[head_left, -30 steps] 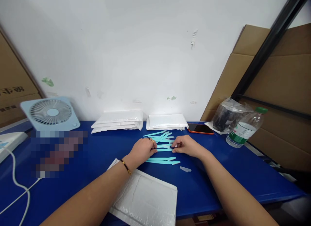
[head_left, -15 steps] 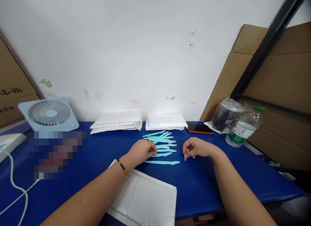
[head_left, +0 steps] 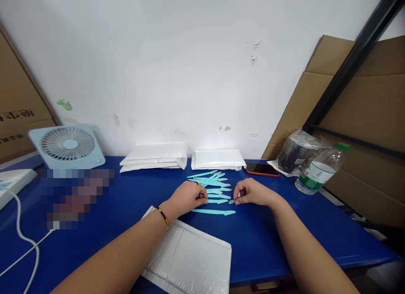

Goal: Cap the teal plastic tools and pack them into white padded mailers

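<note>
Turquoise sticks [head_left: 215, 187] are spread on the blue table [head_left: 126, 197] at the centre of the frame. One stick's left end is pinched by the curled left hand [head_left: 189, 196]. A small clear cap [head_left: 232, 201] is clamped at the fingertips of the right hand [head_left: 255, 192], just right of the sticks. A white padded envelope [head_left: 190, 260] is seen at lower centre.

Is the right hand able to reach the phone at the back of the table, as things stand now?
Probably yes. The phone lies flat just behind the right hand, with only bare blue table between them. But that hand is pinching a small pale piece.
</note>
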The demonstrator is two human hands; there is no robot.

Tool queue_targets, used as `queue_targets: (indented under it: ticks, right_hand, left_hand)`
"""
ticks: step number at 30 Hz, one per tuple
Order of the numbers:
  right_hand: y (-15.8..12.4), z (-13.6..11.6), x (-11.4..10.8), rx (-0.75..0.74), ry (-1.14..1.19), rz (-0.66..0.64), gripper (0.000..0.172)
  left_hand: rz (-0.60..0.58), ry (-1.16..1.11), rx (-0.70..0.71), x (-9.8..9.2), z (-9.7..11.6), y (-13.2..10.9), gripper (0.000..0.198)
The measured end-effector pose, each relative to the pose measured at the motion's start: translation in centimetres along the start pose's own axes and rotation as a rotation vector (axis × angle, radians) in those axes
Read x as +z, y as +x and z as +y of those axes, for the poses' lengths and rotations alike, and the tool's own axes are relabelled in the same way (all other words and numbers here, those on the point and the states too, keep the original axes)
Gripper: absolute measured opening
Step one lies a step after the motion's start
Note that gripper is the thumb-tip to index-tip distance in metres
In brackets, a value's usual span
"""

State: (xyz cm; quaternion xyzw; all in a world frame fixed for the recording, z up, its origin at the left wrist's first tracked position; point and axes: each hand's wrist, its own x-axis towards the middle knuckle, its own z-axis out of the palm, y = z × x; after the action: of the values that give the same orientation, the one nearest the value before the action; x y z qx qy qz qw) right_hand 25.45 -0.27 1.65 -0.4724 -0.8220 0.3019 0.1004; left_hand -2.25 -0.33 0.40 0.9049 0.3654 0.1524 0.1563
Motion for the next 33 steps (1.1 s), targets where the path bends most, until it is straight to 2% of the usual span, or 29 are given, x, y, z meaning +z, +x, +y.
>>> queue_targets:
  ticks: [5, 14, 20, 23, 26, 28, 30, 33]
  right_hand:
    - [0.2, -0.3, 0.3, 0.046, -0.001, 0.039, 0.028]
    - [0.3, -0.1, 0.6, 0.092, 0.058, 0.025, 0.031]
    - [1.6, -1.5, 2.4, 0.013, 0.097, 0.04, 0.027]
    - [1.0, -1.3, 1.4, 0.002, 0.072, 0.13, 0.026]
    - [-1.0, 0.5, -1.3, 0.096, -0.001, 0.375, 0.027]
    - [-2.5, 2.1, -3.0, 0.216, -0.073, 0.44, 0.026]
    - [-3.3, 3.4, -3.9, 0.341, -0.1, 0.379, 0.027]
    - [-2.8, 4.2, -3.2, 0.443, -0.022, 0.252, 0.028]
  left_hand:
    - [-0.002, 0.002, -0.006, 0.2, -0.1, 0.2, 0.015]
    - [0.002, -0.001, -0.001, 0.2, -0.2, 0.1, 0.013]
    - [0.006, -0.009, -0.029, 0.6, -0.3, 0.5, 0.013]
    - [0.045, 0.022, -0.044, 0.6, -0.1, 0.5, 0.017]
    - [0.089, 0.01, -0.028, 0.1, 0.4, 0.1, 0.027]
    - [0.037, -0.022, 0.027, -0.1, 0.7, -0.3, 0.033]
    - [-0.045, -0.034, 0.082, -0.2, 0.9, -0.4, 0.031]
    - [-0.092, -0.006, 0.107, 0.0, 1.1, -0.4, 0.018]
